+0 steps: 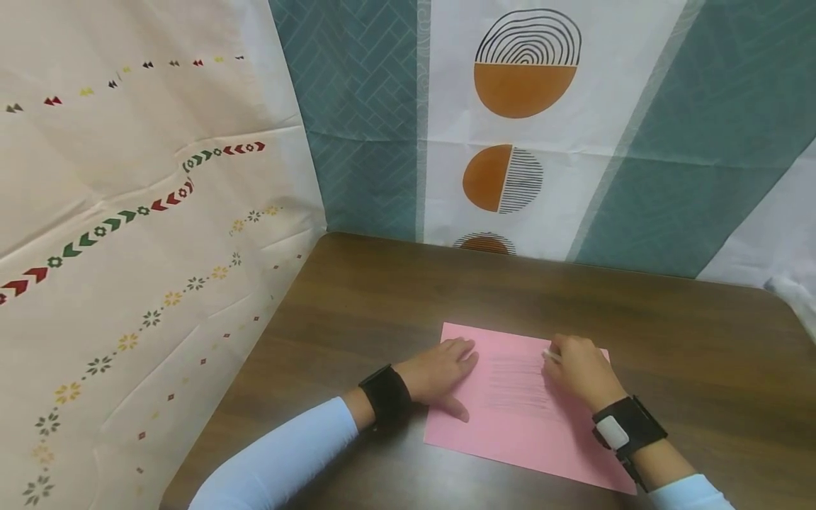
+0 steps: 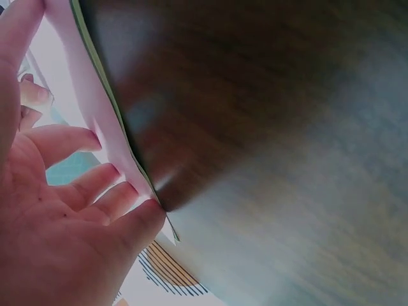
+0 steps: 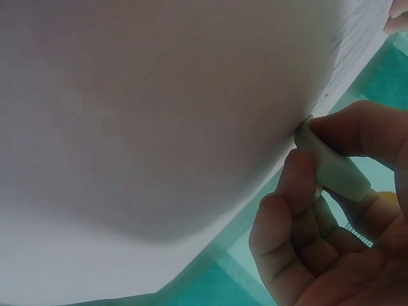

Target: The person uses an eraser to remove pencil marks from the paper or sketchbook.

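Note:
A pink sheet of paper (image 1: 491, 440) lies on the table, with several rows of thin dark pencil lines (image 1: 519, 386) across its middle. My left hand (image 1: 440, 372) rests on the sheet's left side, fingers and thumb spread; in the left wrist view its fingertips touch the paper (image 2: 86, 83) near the edge. Towards the sheet's upper right, my right hand (image 1: 583, 370) pinches a small pale eraser (image 3: 335, 169) between thumb and fingers. One end of the eraser meets the paper beside the lines. From the head view most of the eraser is hidden by the hand.
The brown wooden table (image 1: 357, 304) extends around the paper on all sides. A patterned cream cloth (image 1: 146, 234) hangs along the left edge, and a teal and white curtain (image 1: 370, 127) hangs behind the far edge. Both wrists wear black straps (image 1: 385, 395).

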Action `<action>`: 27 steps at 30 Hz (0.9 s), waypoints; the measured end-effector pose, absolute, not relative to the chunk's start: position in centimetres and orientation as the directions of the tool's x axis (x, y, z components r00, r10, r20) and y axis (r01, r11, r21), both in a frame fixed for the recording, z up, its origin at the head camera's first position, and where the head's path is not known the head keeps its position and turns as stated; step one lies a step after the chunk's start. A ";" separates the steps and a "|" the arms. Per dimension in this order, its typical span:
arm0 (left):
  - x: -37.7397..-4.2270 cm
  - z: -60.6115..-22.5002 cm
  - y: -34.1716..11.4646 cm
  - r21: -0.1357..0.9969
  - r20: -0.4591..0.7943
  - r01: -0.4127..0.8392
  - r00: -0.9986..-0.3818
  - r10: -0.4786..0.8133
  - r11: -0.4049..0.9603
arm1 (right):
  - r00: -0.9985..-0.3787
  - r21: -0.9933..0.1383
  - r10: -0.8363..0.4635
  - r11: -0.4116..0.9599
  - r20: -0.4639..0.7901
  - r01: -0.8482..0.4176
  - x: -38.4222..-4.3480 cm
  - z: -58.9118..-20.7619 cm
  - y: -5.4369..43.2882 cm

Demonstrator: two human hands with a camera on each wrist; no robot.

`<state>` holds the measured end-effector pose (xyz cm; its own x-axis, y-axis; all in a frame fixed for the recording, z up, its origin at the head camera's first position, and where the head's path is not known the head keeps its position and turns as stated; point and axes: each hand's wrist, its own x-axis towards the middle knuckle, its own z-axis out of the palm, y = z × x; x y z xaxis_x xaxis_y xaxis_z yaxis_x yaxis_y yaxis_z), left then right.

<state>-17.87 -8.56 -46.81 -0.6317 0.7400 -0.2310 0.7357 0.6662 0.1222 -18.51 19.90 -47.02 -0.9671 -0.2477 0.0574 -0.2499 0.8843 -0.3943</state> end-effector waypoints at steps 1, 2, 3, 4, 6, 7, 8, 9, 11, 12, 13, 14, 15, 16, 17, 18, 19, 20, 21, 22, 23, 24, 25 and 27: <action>-17.9 -46.8 -8.5 0.123 -0.232 0.736 -0.631 0.740 0.666 | -0.968 -0.398 -0.246 0.884 0.053 -0.247 -18.5 -47.0 19.9; -17.9 -46.9 -8.5 0.123 -0.233 0.737 -0.630 0.741 0.665 | -0.968 -0.400 -0.245 0.883 0.050 -0.245 -18.5 -46.9 19.9; -17.9 -46.8 -8.5 0.123 -0.234 0.737 -0.629 0.741 0.664 | -0.969 -0.402 -0.244 0.883 0.048 -0.243 -18.5 -46.9 19.9; -17.9 -46.8 -8.5 0.125 -0.234 0.737 -0.628 0.742 0.664 | -0.968 -0.402 -0.248 0.882 0.049 -0.246 -18.5 -46.8 19.9; -17.9 -46.8 -8.5 0.129 -0.237 0.736 -0.628 0.741 0.665 | -0.966 -0.397 -0.254 0.882 0.054 -0.254 -18.4 -46.7 19.9; -17.9 -46.8 -8.5 0.129 -0.238 0.735 -0.629 0.740 0.666 | -0.964 -0.392 -0.257 0.882 0.059 -0.260 -18.4 -46.7 19.9; -17.9 -46.7 -8.5 0.129 -0.239 0.734 -0.629 0.740 0.667 | -0.964 -0.387 -0.259 0.884 0.063 -0.263 -18.4 -46.7 19.9; -17.8 -46.7 -8.5 0.129 -0.238 0.734 -0.630 0.739 0.667 | -0.963 -0.382 -0.260 0.885 0.067 -0.265 -18.4 -46.8 19.8; -17.8 -46.7 -8.4 0.125 -0.238 0.734 -0.631 0.738 0.668 | -0.963 -0.372 -0.259 0.889 0.073 -0.267 -18.4 -46.9 19.8; -17.8 -46.7 -8.4 0.123 -0.237 0.734 -0.632 0.738 0.668 | -0.963 -0.368 -0.260 0.890 0.076 -0.269 -18.4 -46.9 19.8; -17.8 -46.7 -8.4 0.119 -0.236 0.735 -0.632 0.738 0.667 | -0.962 -0.364 -0.261 0.891 0.080 -0.271 -18.4 -46.9 19.9; -17.9 -46.7 -8.4 0.119 -0.234 0.736 -0.632 0.739 0.667 | -0.962 -0.363 -0.260 0.891 0.080 -0.271 -18.4 -46.9 19.9; -17.9 -46.7 -8.4 0.115 -0.231 0.738 -0.632 0.740 0.665 | -0.962 -0.361 -0.260 0.892 0.085 -0.273 -18.4 -46.9 19.9; -17.9 -46.7 -8.4 0.113 -0.230 0.738 -0.632 0.740 0.665 | -0.961 -0.359 -0.263 0.891 0.088 -0.277 -18.4 -46.9 20.0; -18.0 -46.6 -8.4 0.111 -0.229 0.739 -0.632 0.740 0.665 | -0.960 -0.357 -0.264 0.891 0.094 -0.280 -18.4 -46.9 20.0; -18.0 -46.6 -8.4 0.110 -0.228 0.739 -0.633 0.740 0.665 | -0.959 -0.356 -0.267 0.890 0.098 -0.284 -18.4 -46.8 20.0; -18.0 -46.6 -8.4 0.109 -0.227 0.739 -0.633 0.740 0.665 | -0.958 -0.359 -0.267 0.889 0.100 -0.285 -18.4 -46.8 20.0; -18.0 -46.7 -8.4 0.107 -0.224 0.740 -0.633 0.741 0.664 | -0.958 -0.364 -0.269 0.886 0.100 -0.287 -18.4 -46.8 20.0; -18.0 -46.7 -8.5 0.106 -0.225 0.740 -0.633 0.741 0.664 | -0.957 -0.367 -0.271 0.884 0.101 -0.289 -18.4 -46.7 20.0; -18.0 -46.7 -8.5 0.107 -0.225 0.740 -0.633 0.741 0.665 | -0.957 -0.372 -0.274 0.882 0.098 -0.290 -18.4 -46.7 20.0; -17.9 -46.8 -8.6 0.105 -0.225 0.740 -0.633 0.741 0.664 | -0.956 -0.376 -0.277 0.880 0.096 -0.292 -18.4 -46.7 20.0; -17.9 -46.8 -8.6 0.105 -0.224 0.741 -0.632 0.741 0.664 | -0.956 -0.382 -0.279 0.877 0.089 -0.291 -18.4 -46.6 19.9; -17.9 -46.8 -8.6 0.105 -0.223 0.742 -0.631 0.743 0.662 | -0.956 -0.384 -0.282 0.876 0.082 -0.291 -18.5 -46.6 19.9; -17.9 -46.8 -8.6 0.101 -0.219 0.746 -0.628 0.747 0.658 | -0.957 -0.383 -0.284 0.878 0.067 -0.287 -18.5 -46.6 19.9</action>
